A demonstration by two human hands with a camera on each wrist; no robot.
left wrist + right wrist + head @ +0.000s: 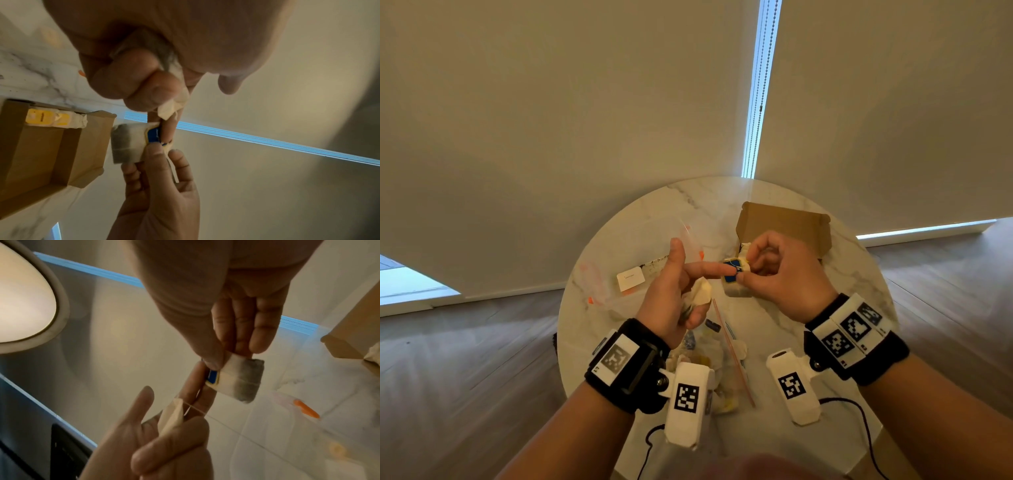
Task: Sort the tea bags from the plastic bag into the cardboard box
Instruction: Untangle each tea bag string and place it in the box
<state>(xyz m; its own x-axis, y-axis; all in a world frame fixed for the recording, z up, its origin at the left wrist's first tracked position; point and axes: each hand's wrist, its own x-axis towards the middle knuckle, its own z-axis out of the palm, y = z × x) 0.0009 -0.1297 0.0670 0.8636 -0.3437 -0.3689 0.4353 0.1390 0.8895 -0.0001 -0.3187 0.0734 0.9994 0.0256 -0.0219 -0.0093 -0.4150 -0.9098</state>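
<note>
Right hand (777, 274) pinches soft papery tea bag (129, 142), blue tag.

The room is dim and yellowish. Bright blue daylight slips through thin gaps in the blinds (758, 85). Edges bend like a fishbowl. Both wrist pictures look soft and blurry up close.

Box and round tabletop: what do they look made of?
Box: plain brown corrugated cardboard, matte, with folded flaps and raw edges. Tabletop: white with grey veining and a glossy sheen, so marble or a marble-look surface; the pictures cannot settle which.
</note>
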